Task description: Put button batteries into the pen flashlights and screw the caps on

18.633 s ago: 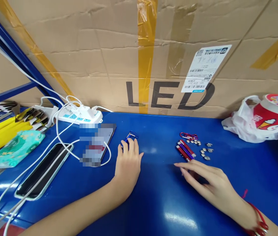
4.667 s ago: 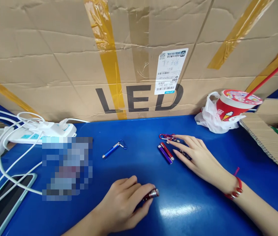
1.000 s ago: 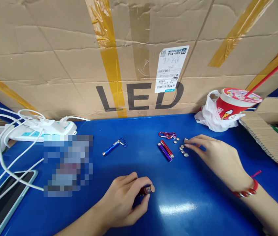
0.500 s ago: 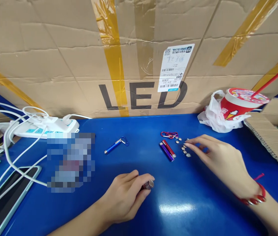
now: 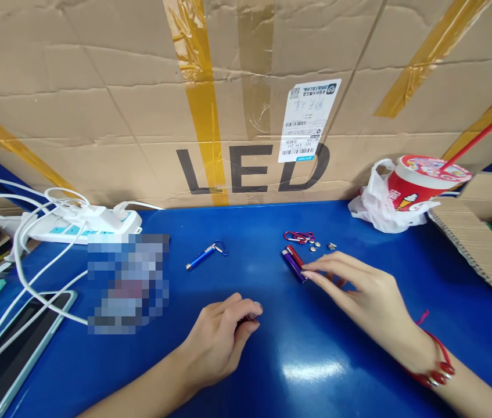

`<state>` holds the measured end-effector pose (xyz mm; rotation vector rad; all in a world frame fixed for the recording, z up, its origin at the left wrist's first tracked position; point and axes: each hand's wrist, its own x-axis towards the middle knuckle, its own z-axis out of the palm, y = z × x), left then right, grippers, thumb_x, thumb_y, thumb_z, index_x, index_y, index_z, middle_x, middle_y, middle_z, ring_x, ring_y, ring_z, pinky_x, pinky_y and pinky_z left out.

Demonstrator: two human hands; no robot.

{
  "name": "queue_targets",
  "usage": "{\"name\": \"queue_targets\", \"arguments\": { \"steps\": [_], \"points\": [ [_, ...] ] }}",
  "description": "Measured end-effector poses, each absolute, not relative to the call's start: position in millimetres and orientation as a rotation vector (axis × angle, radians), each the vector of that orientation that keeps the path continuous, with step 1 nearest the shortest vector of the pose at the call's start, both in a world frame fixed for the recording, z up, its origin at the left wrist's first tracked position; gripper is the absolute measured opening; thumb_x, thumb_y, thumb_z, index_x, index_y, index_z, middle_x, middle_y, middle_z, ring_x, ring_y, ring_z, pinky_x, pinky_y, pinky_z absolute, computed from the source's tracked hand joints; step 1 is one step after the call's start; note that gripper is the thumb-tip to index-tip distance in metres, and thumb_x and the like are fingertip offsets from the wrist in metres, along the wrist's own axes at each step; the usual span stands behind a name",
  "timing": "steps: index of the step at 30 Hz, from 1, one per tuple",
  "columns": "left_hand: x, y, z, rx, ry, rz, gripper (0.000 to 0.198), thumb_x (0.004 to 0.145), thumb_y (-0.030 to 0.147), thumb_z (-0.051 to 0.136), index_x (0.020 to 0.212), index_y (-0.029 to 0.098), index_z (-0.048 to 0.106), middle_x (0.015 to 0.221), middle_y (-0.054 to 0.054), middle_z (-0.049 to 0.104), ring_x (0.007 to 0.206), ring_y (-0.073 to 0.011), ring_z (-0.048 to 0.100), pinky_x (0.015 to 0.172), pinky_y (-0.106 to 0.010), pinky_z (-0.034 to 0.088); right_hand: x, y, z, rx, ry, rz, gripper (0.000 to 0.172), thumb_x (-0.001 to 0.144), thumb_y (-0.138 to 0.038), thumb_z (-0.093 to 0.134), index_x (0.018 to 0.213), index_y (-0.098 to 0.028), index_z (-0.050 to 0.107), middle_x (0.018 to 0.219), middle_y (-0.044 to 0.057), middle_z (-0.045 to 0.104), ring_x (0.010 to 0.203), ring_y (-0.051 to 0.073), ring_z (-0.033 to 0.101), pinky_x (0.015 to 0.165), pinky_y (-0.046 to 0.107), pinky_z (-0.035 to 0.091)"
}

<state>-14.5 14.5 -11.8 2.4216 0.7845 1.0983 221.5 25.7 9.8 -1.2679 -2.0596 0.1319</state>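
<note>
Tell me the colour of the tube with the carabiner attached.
The tube is blue; it shows best in the head view.

power strip (image 5: 65, 233) | phone (image 5: 10, 363) (pale rim), cable (image 5: 21, 280) across it | red cup (image 5: 420, 190), bag (image 5: 379, 208) around base

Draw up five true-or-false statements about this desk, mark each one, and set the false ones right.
1. The left hand holds a dark tube. True.
2. The right hand is over the phone. False: it is by the purple tube.
3. The purple tube lies alongside a red tube. True.
4. The blue tube lies to the right of the purple tube. False: the blue tube is to its left.
5. A red straw sticks out of the cup. True.
</note>
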Motion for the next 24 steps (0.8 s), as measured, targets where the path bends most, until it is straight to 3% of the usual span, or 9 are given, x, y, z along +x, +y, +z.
{"name": "queue_targets", "arguments": {
  "steps": [11,18,22,24],
  "points": [
    [-12,14,-11,2.511,0.774,1.107,0.014,0.091,0.008,0.032,0.089,0.018,0.042,0.062,0.001,0.053,0.052,-0.0105,0.045,0.047,-0.018,0.040,202,13,12,-1.093,-2.014,0.465,0.013,0.081,-0.015,0.058,0.086,-0.022,0.067,0.082,-0.001,0.069,0.077,0.012,0.064,0.073,0.020,0.052],
    [-13,15,-11,2.540,0.766,1.094,0.009,0.093,0.014,0.036,0.099,0.017,0.042,0.069,-0.001,0.060,0.054,-0.0114,0.050,0.050,-0.019,0.043,196,11,14,-1.221,-1.886,0.644,0.008,0.081,-0.025,0.060,0.079,-0.023,0.068,0.077,0.000,0.067,0.061,0.011,0.062,0.050,0.019,0.049],
    [-15,13,-16,2.491,0.827,1.027,0.020,0.093,0.023,0.042,0.112,0.016,0.039,0.078,-0.004,0.064,0.061,-0.0128,0.058,0.057,-0.022,0.049,195,9,15,-1.294,-1.782,0.791,0.012,0.081,-0.031,0.060,0.078,-0.021,0.068,0.076,0.001,0.065,0.047,0.007,0.057,0.043,0.018,0.045],
    [-16,13,-17,2.473,0.867,0.963,0.020,0.093,0.025,0.042,0.112,0.016,0.041,0.081,-0.004,0.064,0.064,-0.0135,0.059,0.060,-0.023,0.050,194,9,15,-1.315,-1.742,0.889,0.015,0.080,-0.032,0.060,0.078,-0.020,0.067,0.067,0.000,0.063,0.043,0.007,0.054,0.040,0.017,0.043]
  ]
}}
